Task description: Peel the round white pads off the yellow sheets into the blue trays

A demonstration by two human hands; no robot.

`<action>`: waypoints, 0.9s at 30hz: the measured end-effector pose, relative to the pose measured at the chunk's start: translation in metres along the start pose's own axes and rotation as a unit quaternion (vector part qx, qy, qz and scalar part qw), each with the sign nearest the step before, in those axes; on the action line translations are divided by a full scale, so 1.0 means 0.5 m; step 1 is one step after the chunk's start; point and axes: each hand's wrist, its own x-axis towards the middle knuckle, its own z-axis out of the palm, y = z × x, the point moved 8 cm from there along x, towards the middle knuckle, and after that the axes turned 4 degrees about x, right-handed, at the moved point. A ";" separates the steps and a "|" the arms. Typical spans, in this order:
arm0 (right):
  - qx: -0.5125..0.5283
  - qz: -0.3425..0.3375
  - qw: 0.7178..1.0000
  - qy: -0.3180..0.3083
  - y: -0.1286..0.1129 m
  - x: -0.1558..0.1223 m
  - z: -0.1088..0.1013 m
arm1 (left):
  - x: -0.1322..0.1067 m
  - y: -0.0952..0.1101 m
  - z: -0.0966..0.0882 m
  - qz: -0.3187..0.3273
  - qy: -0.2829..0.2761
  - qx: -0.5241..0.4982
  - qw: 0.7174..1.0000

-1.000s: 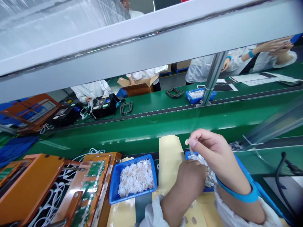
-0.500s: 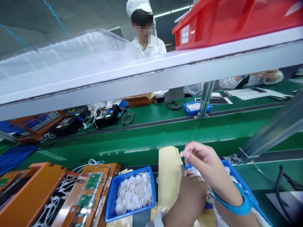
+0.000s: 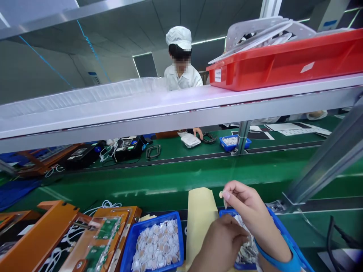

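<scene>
My right hand point(image 3: 244, 202), with a blue band on its wrist, pinches a small pale round disc point(image 3: 221, 194) between thumb and forefinger. Just below it and closer to me, my left hand point(image 3: 222, 241) has its fingers drawn together; whatever they may hold is hidden. Both hands are over or beside a blue bin point(image 3: 293, 245) of small whitish pieces, partly covered by my arms. To the left of the hands lies a sheet of yellowish paper point(image 3: 198, 215). Further left, a second blue bin point(image 3: 180, 234) holds many small round white and tan discs point(image 3: 159, 241).
Orange fixtures point(image 3: 64, 226) with green circuit boards point(image 3: 109, 227) and white cables stand at left. A shelf point(image 3: 159, 113) crosses above, bearing a red bin point(image 3: 255, 75). A metal post point(image 3: 326, 158) rises at right. Across the green bench, a co-worker point(image 3: 184, 77) in white stands.
The camera view has tilted up, showing more of the shelf. My left hand's fingers have shifted slightly; the right keeps its pinch. Across the bench, a co-worker's hand and a white packet have appeared.
</scene>
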 end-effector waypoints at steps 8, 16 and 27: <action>0.008 -0.006 1.000 -0.027 0.003 0.003 0.018 | -0.038 0.079 -0.215 -0.011 0.152 -0.088 0.984; -0.015 -0.002 0.997 -0.078 0.001 -0.007 0.046 | -0.077 0.033 -0.299 -0.052 0.264 -0.169 0.948; -0.049 -0.014 0.993 -0.105 0.011 -0.002 0.076 | -0.084 -0.002 -0.312 -0.082 0.275 -0.230 0.930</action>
